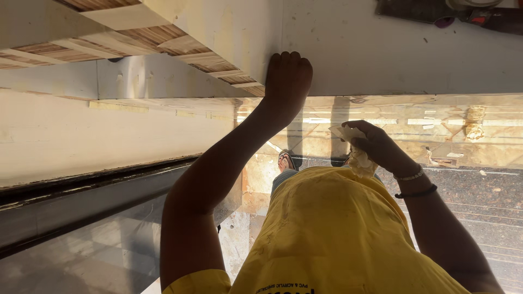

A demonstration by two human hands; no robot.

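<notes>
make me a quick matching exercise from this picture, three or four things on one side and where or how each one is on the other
Things:
1. left hand
2. right hand
3. crumpled rag
4. sandalled foot

Descriptions:
A. on the floor, seen between the arms
B. pressed flat on the white board
C. wears a wrist bracelet
D. bunched in a hand

Pairs: 1-B, 2-C, 3-D, 4-A

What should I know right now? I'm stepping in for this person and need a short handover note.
Left hand: pressed flat against the edge of the white board, holding nothing.
Right hand: closed around a crumpled pale rag, held near the waist, off the board.
Done: cannot tell from this view how much of the board has been wiped.
Left: the rag is not yet on the board.
</notes>
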